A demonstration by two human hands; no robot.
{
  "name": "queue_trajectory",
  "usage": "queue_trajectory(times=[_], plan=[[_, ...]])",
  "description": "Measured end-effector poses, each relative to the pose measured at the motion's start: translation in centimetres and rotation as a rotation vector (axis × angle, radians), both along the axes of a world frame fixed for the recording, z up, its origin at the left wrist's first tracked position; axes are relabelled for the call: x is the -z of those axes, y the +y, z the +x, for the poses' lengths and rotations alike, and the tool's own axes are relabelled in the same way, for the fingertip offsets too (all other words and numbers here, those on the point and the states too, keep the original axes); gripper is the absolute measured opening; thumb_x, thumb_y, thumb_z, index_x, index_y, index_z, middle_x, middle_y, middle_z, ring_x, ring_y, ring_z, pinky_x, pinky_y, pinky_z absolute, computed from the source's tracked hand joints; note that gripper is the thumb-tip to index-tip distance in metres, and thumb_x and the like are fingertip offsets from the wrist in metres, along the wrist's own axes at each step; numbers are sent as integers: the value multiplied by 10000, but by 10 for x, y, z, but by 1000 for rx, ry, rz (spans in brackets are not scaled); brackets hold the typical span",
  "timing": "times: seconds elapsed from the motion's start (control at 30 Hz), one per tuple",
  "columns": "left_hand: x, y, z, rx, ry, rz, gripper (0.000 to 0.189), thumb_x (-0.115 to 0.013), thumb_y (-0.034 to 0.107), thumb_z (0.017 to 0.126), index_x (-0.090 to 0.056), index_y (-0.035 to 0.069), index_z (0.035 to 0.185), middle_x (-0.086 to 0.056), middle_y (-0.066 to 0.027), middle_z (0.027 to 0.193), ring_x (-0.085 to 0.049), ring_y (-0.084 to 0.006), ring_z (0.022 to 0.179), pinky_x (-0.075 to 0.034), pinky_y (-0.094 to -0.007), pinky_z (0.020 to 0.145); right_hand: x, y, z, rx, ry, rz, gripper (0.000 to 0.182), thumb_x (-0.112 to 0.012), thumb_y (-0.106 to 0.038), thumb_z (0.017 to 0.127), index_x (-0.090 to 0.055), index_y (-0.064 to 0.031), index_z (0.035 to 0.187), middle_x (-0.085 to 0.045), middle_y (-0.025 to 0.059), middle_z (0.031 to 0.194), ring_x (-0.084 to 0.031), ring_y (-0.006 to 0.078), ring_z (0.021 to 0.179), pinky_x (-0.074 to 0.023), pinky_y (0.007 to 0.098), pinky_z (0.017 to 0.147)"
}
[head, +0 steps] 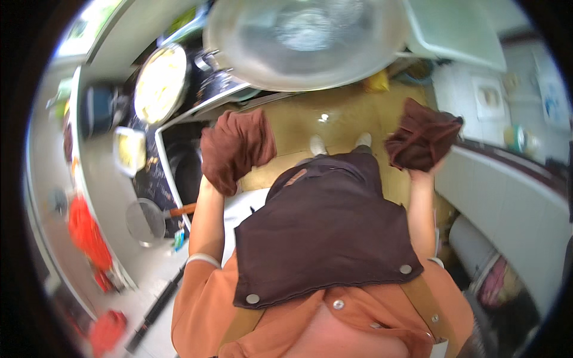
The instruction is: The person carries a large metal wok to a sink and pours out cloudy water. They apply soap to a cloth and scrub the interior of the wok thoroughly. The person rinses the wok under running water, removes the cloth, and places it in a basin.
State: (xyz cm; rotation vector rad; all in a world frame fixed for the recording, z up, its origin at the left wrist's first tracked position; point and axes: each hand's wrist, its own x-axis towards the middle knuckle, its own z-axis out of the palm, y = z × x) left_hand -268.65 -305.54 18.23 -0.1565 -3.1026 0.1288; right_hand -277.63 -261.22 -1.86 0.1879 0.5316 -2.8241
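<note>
A brown cloth (pixel 239 147) is bunched over my left hand (pixel 212 181), hiding the fingers. Folded dark brown cloth (pixel 423 136) covers most of my right hand (pixel 421 173), which is raised at the right with the cloth in its grip. Both hands are apart, in front of my dark apron. Ahead of them, at the top of the view, is a large round metal pan (pixel 309 44), somewhat blurred; neither hand touches it.
At the left, a counter holds a bright round dish of food (pixel 161 85), a white tub (pixel 130 151) and a strainer with a wooden handle (pixel 145 221), beside a dark sink (pixel 183 161). A white cabinet (pixel 497 179) borders the right side. A pale green lid-like panel (pixel 456 33) stands at upper right.
</note>
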Motion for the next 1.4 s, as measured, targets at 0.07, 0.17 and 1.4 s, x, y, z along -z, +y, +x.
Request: queue_trajectory(times=[0.07,0.17,1.4], plan=[[46,33,-1,221,-202,-182,342,-626,164,747,-596,-53,1009,-609,-227,937,-621,-370,865,-492,-432,744,29,30,0,103,-111,-34,575,-397,-437,1015,-357,-92,1474,-450,145,1445,-474,324,1286,-395,516,1085],[99,106,2,489,-660,-345,313,-539,72,789,-607,-154,994,-628,-278,1014,-626,-381,914,-521,-448,782,33,7,3,31,-83,-140,521,-420,-347,1025,-353,-99,1478,-424,129,1471,-444,324,1317,-341,480,1144],[673,312,-416,-210,-476,333,402,-629,308,809,-693,8,1069,-699,-225,1004,-665,-380,969,-501,-407,867,610,37,-195,301,-645,-578,612,-450,-616,937,-596,-121,1265,-635,112,1232,-619,313,1063,-533,462,913]])
